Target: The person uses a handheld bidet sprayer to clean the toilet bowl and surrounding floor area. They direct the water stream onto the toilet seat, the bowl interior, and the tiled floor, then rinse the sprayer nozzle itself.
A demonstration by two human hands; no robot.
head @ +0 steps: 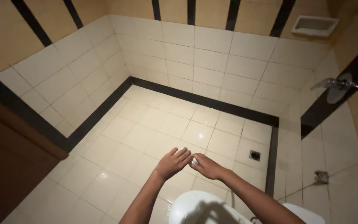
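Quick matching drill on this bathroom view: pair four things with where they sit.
Things:
1. square metal floor drain
2. white wall-mounted soap tray
3. chrome wall tap
4. small white object

Places:
A. high on the back wall, top right
B. between the fingertips of the left hand and right hand
C. in the cream tiled floor, near the right corner
D. on the right wall, across the black band

Pairs: 1-C, 2-A, 3-D, 4-B

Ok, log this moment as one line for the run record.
left hand: fingers over small white object | right hand: pinching it | below: white toilet | floor drain right | wall tap far right
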